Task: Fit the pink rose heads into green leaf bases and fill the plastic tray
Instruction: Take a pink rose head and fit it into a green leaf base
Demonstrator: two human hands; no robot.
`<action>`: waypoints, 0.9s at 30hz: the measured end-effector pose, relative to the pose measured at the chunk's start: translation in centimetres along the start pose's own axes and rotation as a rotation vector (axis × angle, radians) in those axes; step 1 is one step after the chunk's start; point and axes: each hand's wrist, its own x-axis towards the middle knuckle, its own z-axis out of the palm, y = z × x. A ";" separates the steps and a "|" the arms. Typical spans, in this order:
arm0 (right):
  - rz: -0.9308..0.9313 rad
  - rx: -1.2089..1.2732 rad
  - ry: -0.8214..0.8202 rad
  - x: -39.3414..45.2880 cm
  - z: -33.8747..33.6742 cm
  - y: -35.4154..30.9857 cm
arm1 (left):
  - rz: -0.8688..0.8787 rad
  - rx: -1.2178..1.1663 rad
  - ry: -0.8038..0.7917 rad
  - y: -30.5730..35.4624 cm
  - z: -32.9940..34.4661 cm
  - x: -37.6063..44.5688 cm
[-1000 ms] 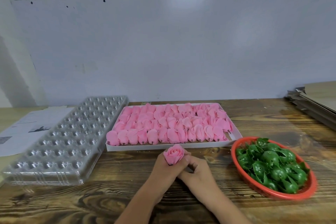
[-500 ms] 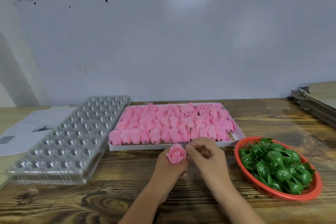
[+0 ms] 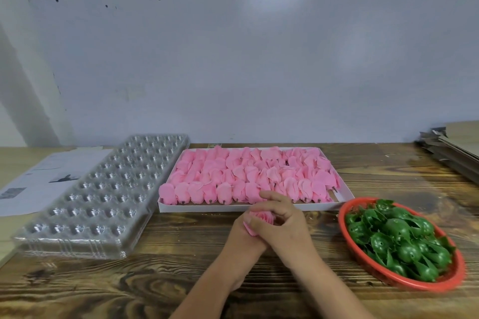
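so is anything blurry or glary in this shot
Head view: the red basket smears at its near right rim; the clear plastic tray glints with small highlights; a soft bright patch sits on the wall; the table edge bows from the wide lens.

On the counter (image 3: 363, 179), the plastic tray (image 3: 103, 194) lies left of the rose box (image 3: 344, 189); the leaf-base basket (image 3: 344, 228) lies right, nearer.

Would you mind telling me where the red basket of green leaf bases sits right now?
In the head view, the red basket sits at the table's right, just right of both hands and near the white box.
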 end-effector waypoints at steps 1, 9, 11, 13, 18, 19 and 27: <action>0.000 -0.016 -0.010 -0.1 0.0 0.1 | -0.007 0.013 0.016 0.0 0.0 0.0; -0.018 -0.025 -0.050 -0.6 0.2 0.8 | -0.052 -0.057 0.050 -0.6 -0.2 0.1; 0.008 0.029 -0.062 -0.7 0.2 0.7 | -0.053 -0.082 0.049 -0.6 -0.2 0.1; 0.026 0.056 -0.083 -0.9 0.0 0.5 | -0.082 -0.200 0.073 -0.4 -0.2 0.0; 0.100 0.145 -0.228 -1.7 -0.6 0.5 | -0.128 -0.350 0.063 -0.3 -0.5 -0.2; 0.118 0.136 -0.232 -1.7 -0.8 0.7 | -0.123 -0.335 0.057 -0.3 -0.6 -0.2; 0.015 0.145 -0.084 -0.4 -1.1 -0.1 | -0.066 -0.181 -0.064 -0.8 -0.6 0.6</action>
